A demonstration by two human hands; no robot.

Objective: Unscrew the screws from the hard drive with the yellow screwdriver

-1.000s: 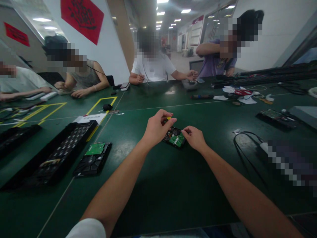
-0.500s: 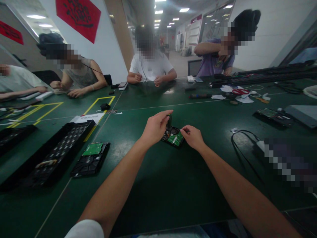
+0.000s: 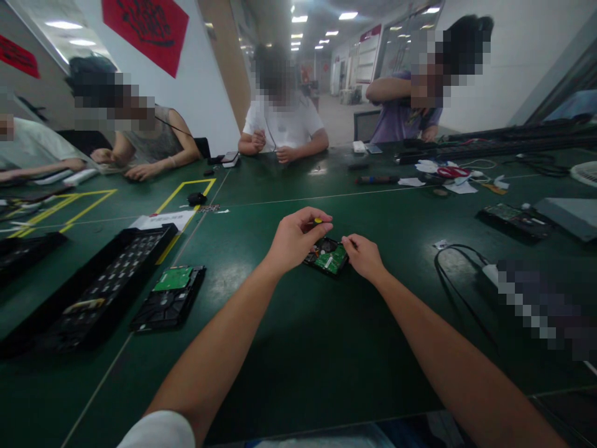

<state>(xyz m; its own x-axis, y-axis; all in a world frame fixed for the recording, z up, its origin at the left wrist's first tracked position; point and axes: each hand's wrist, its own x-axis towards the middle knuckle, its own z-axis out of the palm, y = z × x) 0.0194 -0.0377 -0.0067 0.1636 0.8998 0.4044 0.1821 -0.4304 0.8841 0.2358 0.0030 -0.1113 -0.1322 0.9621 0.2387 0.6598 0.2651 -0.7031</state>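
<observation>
A hard drive (image 3: 330, 259) with a green circuit board lies on the dark green table between my hands. My left hand (image 3: 298, 239) is over its far left part, fingers closed around a small upright screwdriver (image 3: 318, 221); only its yellow top shows, and its tip is hidden behind the hand. My right hand (image 3: 364, 254) pinches the right edge of the drive with thumb and forefinger. To the left, a second drive (image 3: 172, 280) with a green board lies apart from both hands.
A long black tray (image 3: 102, 280) stands at the left, near a paper sheet (image 3: 170, 220) and small screws (image 3: 209, 208). Right are a loose cable (image 3: 459, 249), another drive (image 3: 513, 222) and a grey box (image 3: 571, 218). Several people sit across the table (image 3: 289, 354).
My left fingers have shifted from a stretched forefinger to a curled grip around the screwdriver's top. My right hand stays at the drive's edge. The person opposite has moved a hand slightly left.
</observation>
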